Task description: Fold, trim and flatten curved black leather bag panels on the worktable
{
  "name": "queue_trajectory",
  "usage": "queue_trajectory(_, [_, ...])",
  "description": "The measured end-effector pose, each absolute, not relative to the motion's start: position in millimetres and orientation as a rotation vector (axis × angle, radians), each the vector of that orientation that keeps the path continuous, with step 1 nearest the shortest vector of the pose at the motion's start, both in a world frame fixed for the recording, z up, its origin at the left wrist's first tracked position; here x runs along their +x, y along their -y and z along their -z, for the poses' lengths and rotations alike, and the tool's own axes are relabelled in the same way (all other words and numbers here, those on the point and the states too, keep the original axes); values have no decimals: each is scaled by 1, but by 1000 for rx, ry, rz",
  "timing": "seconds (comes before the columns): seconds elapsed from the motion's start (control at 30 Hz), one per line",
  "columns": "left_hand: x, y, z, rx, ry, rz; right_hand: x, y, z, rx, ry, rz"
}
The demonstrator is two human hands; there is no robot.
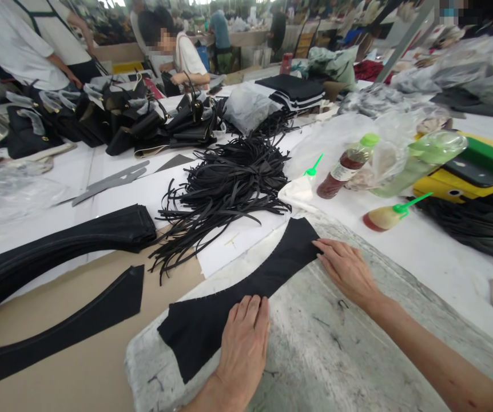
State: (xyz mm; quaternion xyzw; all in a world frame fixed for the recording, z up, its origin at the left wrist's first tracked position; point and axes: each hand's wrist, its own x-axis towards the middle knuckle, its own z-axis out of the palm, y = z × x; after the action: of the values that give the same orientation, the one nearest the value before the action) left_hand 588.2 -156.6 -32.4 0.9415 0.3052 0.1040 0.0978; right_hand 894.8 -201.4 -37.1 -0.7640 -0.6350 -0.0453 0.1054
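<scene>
A curved black piece [259,280] lies flat on a stained pale slab [306,349]. My left hand [246,337] rests palm down with its fingertips on the piece's lower edge, fingers lying flat side by side. At the piece's upper right end, my right hand [345,266] touches the edge with its fingertips, its fingers stretched out. Neither hand wraps round anything. Left of the slab, another curved black piece [96,309] lies on a beige sheet [87,366], below a stack of long black pieces [113,229].
Behind the slab is a heap of black strips [238,177]. To the right stand a dark-red bottle [343,171] and a small green-nozzled bottle [384,217], near a yellow box [456,183]. Black bags [118,114] lie at the back left. A person [189,60] sits beyond them.
</scene>
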Motion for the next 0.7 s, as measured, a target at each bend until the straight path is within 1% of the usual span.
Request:
queue_trajectory(0.1, [581, 155, 30, 2821, -891, -269, 898, 205, 42, -2283, 1889, 101])
queue_trajectory(0.5, [541, 154, 12, 2854, -761, -58, 904, 212, 46, -2349, 1975, 172])
queue_trajectory(0.7, [528, 164, 1, 2730, -828, -54, 903, 219, 52, -2384, 1830, 241])
